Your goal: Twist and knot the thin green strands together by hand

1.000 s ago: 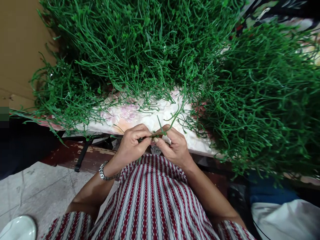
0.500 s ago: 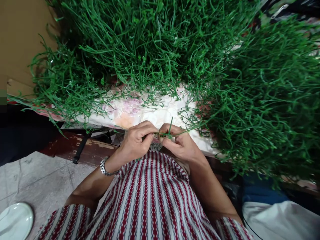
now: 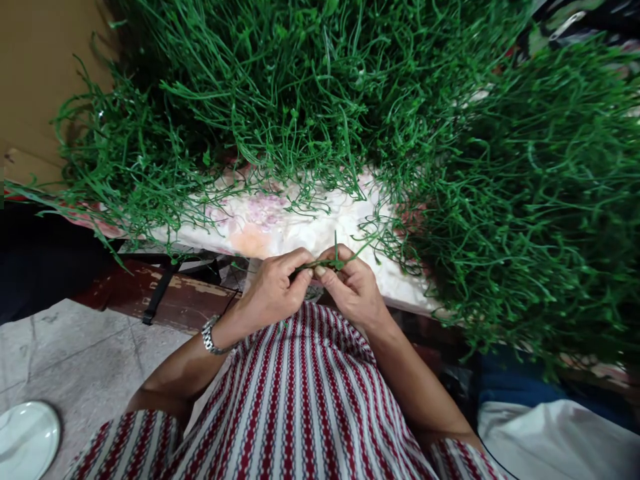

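Note:
Close together in front of my waist, both hands pinch the same thin green stem [image 3: 336, 244], which looks like plastic. My left hand [image 3: 277, 285], with a metal watch on its wrist, is closed on the stem's left part between thumb and forefinger. My right hand [image 3: 354, 285] grips it just beside, thumb tip almost touching the left thumb. One prong sticks up above the right fingers, and another strand slants up to the right. Part of the stem is hidden in the fingers. Past my hands lies a large heap of similar green stems [image 3: 300, 87].
A second heap of green stems [image 3: 530, 193] spreads over the table's right side. The flowered tablecloth [image 3: 310, 230] shows along the near edge. Cardboard [image 3: 55, 67] stands at the far left. A reddish-brown wooden beam [image 3: 195, 300] runs below the table, and a white round lid-like object [image 3: 30, 437] is lower left.
My hands have drawn slightly closer, the thumbs now nearly meeting on the stem. The stem's upright prong has shifted a little left. The view has moved slightly.

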Demonstrator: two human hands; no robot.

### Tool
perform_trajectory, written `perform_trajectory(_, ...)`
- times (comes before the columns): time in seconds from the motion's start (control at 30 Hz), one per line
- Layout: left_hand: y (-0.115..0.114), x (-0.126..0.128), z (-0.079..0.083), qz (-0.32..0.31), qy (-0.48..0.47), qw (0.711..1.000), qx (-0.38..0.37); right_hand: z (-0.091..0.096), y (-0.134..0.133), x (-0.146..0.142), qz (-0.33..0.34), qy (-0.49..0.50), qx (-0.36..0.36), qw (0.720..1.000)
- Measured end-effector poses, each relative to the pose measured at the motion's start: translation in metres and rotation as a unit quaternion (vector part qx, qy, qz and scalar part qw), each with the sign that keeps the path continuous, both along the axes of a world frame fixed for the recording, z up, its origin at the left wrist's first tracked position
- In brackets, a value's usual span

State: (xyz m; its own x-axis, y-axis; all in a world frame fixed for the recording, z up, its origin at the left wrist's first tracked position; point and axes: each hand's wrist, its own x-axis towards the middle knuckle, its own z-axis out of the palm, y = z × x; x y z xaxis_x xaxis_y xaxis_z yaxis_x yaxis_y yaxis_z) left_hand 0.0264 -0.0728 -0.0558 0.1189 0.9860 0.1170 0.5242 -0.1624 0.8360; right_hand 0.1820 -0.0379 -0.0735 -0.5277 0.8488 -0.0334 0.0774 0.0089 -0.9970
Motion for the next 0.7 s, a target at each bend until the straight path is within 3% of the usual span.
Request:
perform_trajectory(0.4,-0.0036,-0.0004,-0.0026,-0.012,0.023,0.999,0.034,-0.0039,-0.0001,-0.0015,-0.038,0.064,-0.095,0.993)
perform_trajectory(0.5,-0.0038,0.0018,-0.0041,-0.013,-0.011,0.999,0.034,-0.0029,-0.0022,-0.0018,-0.052,0.038,-0.055,0.996)
perform_trajectory(0.7,-0.0034,0.0013,-0.0039,-0.002,-0.029,1.000,0.002,0.0013,-0.0065,-0.0002,-0.053,-0.074,0.092,0.992)
